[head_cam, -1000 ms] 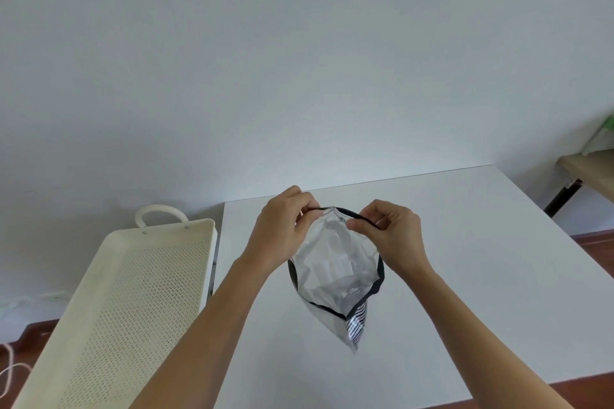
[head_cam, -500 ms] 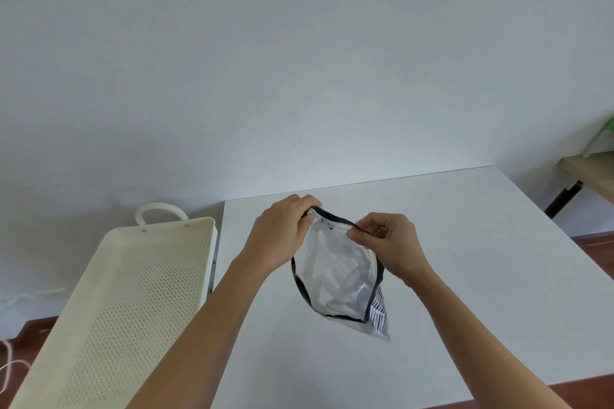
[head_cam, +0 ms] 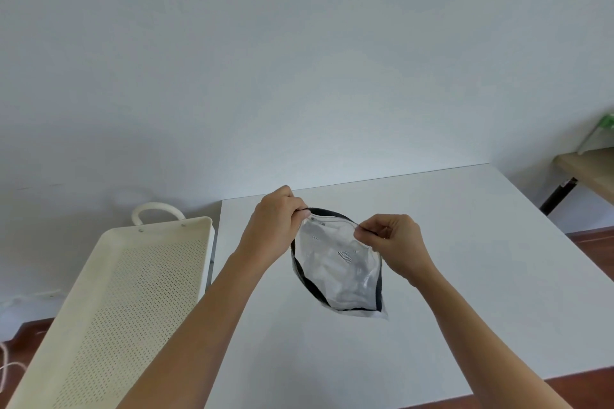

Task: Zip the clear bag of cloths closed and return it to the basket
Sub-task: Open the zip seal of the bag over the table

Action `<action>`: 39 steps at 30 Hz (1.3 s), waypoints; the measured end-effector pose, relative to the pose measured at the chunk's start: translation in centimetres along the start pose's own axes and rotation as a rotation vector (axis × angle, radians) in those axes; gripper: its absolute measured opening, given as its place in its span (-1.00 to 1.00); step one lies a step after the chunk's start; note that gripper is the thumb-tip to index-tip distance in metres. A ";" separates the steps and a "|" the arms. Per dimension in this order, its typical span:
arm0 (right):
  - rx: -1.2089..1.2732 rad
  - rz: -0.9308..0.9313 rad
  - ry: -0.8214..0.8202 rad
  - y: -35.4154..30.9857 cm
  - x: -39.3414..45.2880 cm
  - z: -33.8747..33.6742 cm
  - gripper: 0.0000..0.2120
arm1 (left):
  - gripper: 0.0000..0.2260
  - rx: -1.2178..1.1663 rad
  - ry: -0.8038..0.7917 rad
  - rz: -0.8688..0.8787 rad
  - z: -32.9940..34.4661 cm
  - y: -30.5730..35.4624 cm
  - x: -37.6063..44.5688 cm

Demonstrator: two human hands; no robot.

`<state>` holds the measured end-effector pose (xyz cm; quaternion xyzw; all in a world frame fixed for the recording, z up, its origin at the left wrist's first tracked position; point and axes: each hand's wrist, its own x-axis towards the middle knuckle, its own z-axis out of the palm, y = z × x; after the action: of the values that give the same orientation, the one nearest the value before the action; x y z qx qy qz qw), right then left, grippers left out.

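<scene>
Both hands, left hand (head_cam: pixel 275 226) and right hand (head_cam: pixel 393 242), pinch the clear bag's (head_cam: pixel 339 267) apparently unzipped top edge.

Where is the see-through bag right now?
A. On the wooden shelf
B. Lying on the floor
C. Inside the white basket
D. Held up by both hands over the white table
D: the left hand and the right hand each pinch the top edge of the clear bag above the white table, while the basket sits off to the left with no bag in it.
</scene>
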<state>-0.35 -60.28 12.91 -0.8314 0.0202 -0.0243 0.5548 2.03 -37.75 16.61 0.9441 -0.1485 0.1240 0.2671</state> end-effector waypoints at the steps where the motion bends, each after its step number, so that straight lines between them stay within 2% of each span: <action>1: 0.011 -0.007 0.028 0.0 0.1 0.2 -0.91 | -0.84 -0.003 -0.001 -0.002 0.1 0.0 0.0; 4: 0.005 -0.038 0.103 -0.1 0.4 0.3 -0.86 | -0.85 -0.022 -0.014 -0.025 0.1 0.1 0.0; 7: -0.073 -0.073 0.114 -0.4 0.2 0.1 -0.92 | -0.84 -0.039 -0.033 -0.104 0.1 0.2 0.0; 10: -0.204 -0.231 0.147 -1.7 -0.9 0.5 -0.82 | -0.83 -0.130 -0.077 -0.249 0.0 0.6 0.3; 12: -0.224 -0.316 0.049 -3.0 -2.0 1.4 -0.74 | -0.83 -0.217 -0.109 -0.334 0.2 1.0 0.7; 14: -0.301 -0.304 -0.102 -3.7 -2.7 2.8 -0.64 | -0.82 -0.256 -0.111 -0.369 0.5 1.4 1.1; 15: -0.340 -0.285 -0.128 -3.7 -2.7 3.3 -0.64 | -0.81 -0.278 -0.105 -0.383 0.6 1.5 1.3; 17: -0.361 -0.265 -0.070 -3.5 -2.5 3.9 -0.74 | -0.80 -0.324 -0.094 -0.418 0.7 1.5 1.6; 19: -0.330 -0.254 -0.029 -3.5 -2.1 3.9 -0.83 | -0.81 -0.341 -0.095 -0.446 0.7 1.2 1.7; 21: -0.285 -0.242 -0.053 -3.6 -1.8 3.9 -0.92 | -0.81 -0.353 -0.103 -0.467 0.6 0.7 1.7; 26: -0.214 -0.202 -0.109 -4.0 -1.3 3.6 -0.87 | -0.67 -0.460 -0.097 -0.363 0.7 -1.0 0.7; 28: -0.147 -0.204 -0.090 -4.1 -1.0 2.9 -0.87 | -0.77 -0.577 -0.104 -0.302 0.6 -2.0 -0.2; 29: -0.104 -0.208 -0.076 -4.2 -0.8 2.5 -0.86 | -0.79 -0.607 -0.133 -0.292 0.8 -2.7 -0.7; 31: -0.015 -0.212 -0.062 -4.5 -0.4 1.5 -0.83 | -0.64 -0.590 -0.229 -0.315 1.4 -3.9 -1.9; 32: 0.025 -0.210 -0.062 -4.6 -0.2 1.0 -0.83 | -0.63 -0.581 -0.263 -0.329 1.8 -4.3 -2.5; 35: 0.101 -0.179 -0.086 -4.8 0.3 -0.2 -0.84 | -0.86 -0.637 -0.233 -0.297 2.9 -4.6 -3.6; 39: 0.035 -0.100 -0.165 -5.1 0.7 -1.3 -0.66 | -0.85 -0.634 -0.164 -0.236 3.2 -3.7 -3.7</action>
<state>0.30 -59.59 18.17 -0.8208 -0.0677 0.0164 0.5670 0.42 -35.62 11.10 0.8316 -0.0905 -0.0364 0.5467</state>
